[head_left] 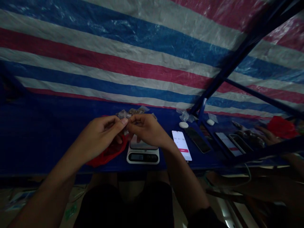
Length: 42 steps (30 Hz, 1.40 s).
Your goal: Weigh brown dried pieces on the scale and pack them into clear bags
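My left hand [104, 134] and my right hand [146, 129] meet above the blue table, thumbs and fingertips pinched together on a small clear plastic bag [126, 130]. Most of the bag is hidden behind the fingers, and its contents cannot be made out. Below my right hand stands a white digital scale [142, 158], its weighing plate partly covered by the hand. Under my left hand and wrist lies a red plastic bag [109, 155], its inside dim. Just beyond my fingers are small clear bags with brownish contents [139, 110].
To the right lie a lit phone [181, 145] showing a timer, a dark phone [197, 140] and a white oval case [183, 125]. Blue metal bars [211, 85] rise beyond them. Another person's hand [268, 136] works at the far right, beside a red bag [283, 127]. Striped sheeting [133, 68] hangs behind.
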{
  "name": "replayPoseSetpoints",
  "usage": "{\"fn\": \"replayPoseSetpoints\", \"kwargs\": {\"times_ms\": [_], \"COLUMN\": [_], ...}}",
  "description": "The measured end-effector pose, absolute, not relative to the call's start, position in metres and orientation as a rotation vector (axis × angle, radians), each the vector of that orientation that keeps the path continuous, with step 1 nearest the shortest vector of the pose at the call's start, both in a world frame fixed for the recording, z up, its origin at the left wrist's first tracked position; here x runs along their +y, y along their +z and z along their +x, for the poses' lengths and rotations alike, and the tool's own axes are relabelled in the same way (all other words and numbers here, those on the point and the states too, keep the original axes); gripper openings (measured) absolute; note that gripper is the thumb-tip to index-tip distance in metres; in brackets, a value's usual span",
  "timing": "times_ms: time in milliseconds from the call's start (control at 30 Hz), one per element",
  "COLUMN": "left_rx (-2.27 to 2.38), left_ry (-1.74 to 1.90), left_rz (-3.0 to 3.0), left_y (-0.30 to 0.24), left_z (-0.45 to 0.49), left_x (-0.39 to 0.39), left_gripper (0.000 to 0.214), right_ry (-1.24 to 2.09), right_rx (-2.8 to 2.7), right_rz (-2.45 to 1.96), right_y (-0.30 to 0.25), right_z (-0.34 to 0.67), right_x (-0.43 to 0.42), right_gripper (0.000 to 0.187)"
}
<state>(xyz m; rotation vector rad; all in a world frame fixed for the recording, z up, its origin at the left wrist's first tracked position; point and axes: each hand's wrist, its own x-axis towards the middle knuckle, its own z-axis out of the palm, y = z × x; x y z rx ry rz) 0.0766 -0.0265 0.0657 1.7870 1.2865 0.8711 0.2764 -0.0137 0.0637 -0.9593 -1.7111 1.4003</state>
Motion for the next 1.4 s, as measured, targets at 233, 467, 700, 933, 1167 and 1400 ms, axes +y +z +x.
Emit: {"fn": "replayPoseSetpoints", "kwargs": {"times_ms": [233,467,700,933,1167,1400], "left_rx": [1.259,1.123,1.139,1.239,1.164,1.402], "left_ry": [0.733,0.812,0.91,1.109,1.027,0.282], "left_rz": [1.898,1.919,1.827,2.104,2.055,2.515], "left_y": [0.057,0.055,0.051,0.033,0.025,0.061], "left_z": [0.057,0.045,0.034,0.038,0.034,0.02], "left_x": [-0.029,-0.036,-0.042,-0.046,-0.031,-0.005], "left_gripper": [0.043,0.04,0.045,0.077,0.045,0.041], "right_ry": [1.553,1.716,1.644,1.657,1.449,0.951], "right_rx": [-1.643,-1.653,-1.575,-1.628,-1.68,-1.449], "right_rz": [-0.878,-0.748,-0.841,-0.852,-0.943,-1.078], "right_y": [0.041,0.04,0.036,0.042,0.045,0.047], "right_z": [0.259,0.26,0.259,0.246,0.251,0.317], "right_x": [-0.019,-0.023,-0.025,-0.021,-0.008,0.043], "right_gripper": [0.035,0.035,0.016,0.01,0.017,0.031]}}
